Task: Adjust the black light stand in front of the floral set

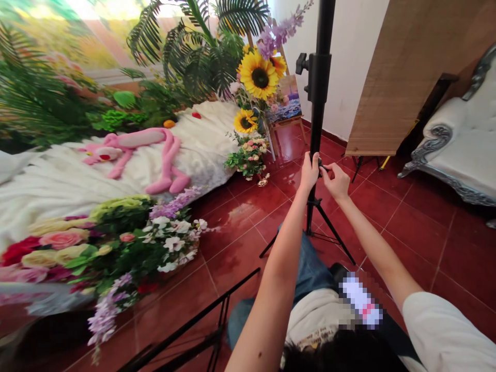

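Note:
A black light stand [318, 113] rises upright before me, its tripod legs spread on the floor. My left hand [310, 173] is wrapped around the pole a little above the legs. From the other side, my right hand [335, 181] pinches a small dark part at the pole, apparently a tightening knob mostly hidden by the fingers. Higher up, another black knob [301, 63] sticks out from a collar on the pole, with neither hand on it.
Left lies a pink plush toy [139, 139] on a white furry cover [209, 134]. Flowers [170, 232] and sunflowers [259, 77] stand near it. More black stand legs [217, 305] cross the lower foreground. A white armchair [457, 129] and a hanging brown panel [375, 93] are right.

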Tool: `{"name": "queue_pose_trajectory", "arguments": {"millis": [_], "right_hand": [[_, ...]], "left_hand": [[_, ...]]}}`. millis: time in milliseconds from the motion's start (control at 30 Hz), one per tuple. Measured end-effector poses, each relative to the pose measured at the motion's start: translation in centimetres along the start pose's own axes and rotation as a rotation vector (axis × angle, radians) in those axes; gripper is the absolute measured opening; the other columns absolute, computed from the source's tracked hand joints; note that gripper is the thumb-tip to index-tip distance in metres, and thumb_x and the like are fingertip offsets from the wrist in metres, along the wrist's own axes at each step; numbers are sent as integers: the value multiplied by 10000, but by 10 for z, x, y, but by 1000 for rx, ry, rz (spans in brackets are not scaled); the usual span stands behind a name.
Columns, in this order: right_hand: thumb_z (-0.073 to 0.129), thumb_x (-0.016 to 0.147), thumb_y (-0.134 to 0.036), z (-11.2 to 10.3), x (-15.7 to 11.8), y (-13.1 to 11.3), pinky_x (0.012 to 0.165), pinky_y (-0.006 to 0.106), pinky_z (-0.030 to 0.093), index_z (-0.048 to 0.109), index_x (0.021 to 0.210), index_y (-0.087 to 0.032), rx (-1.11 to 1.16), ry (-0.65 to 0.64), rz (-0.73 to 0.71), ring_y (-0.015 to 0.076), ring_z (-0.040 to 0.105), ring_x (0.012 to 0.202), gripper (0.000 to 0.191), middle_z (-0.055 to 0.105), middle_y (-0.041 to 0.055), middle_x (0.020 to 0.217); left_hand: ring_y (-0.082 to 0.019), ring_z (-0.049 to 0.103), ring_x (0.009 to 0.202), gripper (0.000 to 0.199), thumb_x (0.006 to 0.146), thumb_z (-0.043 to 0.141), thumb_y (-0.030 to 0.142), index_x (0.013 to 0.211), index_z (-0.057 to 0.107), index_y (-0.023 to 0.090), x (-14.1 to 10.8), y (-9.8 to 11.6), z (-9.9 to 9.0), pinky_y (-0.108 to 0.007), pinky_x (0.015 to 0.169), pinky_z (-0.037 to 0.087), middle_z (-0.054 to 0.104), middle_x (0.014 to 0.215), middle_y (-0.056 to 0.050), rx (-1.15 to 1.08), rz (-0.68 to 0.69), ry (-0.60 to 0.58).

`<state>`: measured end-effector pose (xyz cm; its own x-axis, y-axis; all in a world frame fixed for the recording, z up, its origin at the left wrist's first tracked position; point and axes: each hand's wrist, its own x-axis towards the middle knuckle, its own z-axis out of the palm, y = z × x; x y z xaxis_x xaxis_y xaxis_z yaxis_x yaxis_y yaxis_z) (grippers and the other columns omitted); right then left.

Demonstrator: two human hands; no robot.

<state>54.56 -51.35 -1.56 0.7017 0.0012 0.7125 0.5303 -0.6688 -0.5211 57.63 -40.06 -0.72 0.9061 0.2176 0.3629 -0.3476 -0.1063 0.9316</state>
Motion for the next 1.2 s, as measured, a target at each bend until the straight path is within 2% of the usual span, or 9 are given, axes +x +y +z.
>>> {"name": "queue_pose_trajectory", "arguments": {"millis": [200,367,500,567,667,833,1067,1133,1200], "right_hand": [[456,939,-634,11,3,-16,681,275,510,534,808,-226,261,43,362,171,666,703,435,703,59,792],[474,910,-665,3,6,-15,700,280,515,525,797,-231,254,-32,352,176,661,716,451,699,62,798],[465,913,-662,2,6,-9,692,275,508,507,798,-233,247,-53,320,167,653,690,446,694,53,784],[477,910,-650,6,5,-7,682,275,505,498,800,-233,275,-30,314,166,652,679,432,695,53,780],[502,894,-647,12,1,-6,670,284,504,496,805,-228,333,30,322,175,656,674,429,688,59,775],[517,866,-692,19,-1,-8,705,317,536,506,828,-218,372,111,372,200,691,740,476,684,68,793],[416,879,-736,44,-28,-12,755,408,569,413,894,-245,410,302,456,237,714,785,492,652,91,852],[437,855,-745,63,-51,-24,753,423,563,395,882,-257,460,277,495,239,704,739,490,633,74,805],[505,801,-759,86,-81,-45,725,422,553,406,853,-265,544,115,522,242,685,669,506,610,40,707]], "left_hand": [[-89,599,713,301,1007,397,494,1019,504,213,1,-3,2,-229,710,492,624,880,-17,-19,-6,8],[-96,623,773,346,998,403,519,1085,539,213,-2,-1,1,-226,747,515,645,926,-33,-11,-16,5],[-136,653,1066,450,953,489,543,1244,539,204,-33,-18,-25,-267,920,526,664,1223,-108,-44,3,-7],[-162,670,1052,506,916,502,588,1163,598,157,-66,-40,-51,-310,941,532,688,1191,-139,-32,-117,-87],[-184,702,832,566,819,559,657,995,637,126,-134,-78,-101,-355,840,567,731,914,-122,21,-494,-204],[-213,728,859,542,712,626,657,965,664,179,-276,-109,-202,-353,807,570,761,976,-101,146,-861,-35],[-251,756,806,338,584,643,602,708,647,287,-454,-70,-335,-402,765,587,745,706,49,261,-1054,505],[-241,753,819,341,558,664,607,685,638,292,-486,-47,-369,-414,802,591,729,667,77,274,-1036,637],[-229,747,813,356,573,682,612,688,626,280,-508,-21,-400,-443,869,588,708,638,85,291,-1012,780]]}}
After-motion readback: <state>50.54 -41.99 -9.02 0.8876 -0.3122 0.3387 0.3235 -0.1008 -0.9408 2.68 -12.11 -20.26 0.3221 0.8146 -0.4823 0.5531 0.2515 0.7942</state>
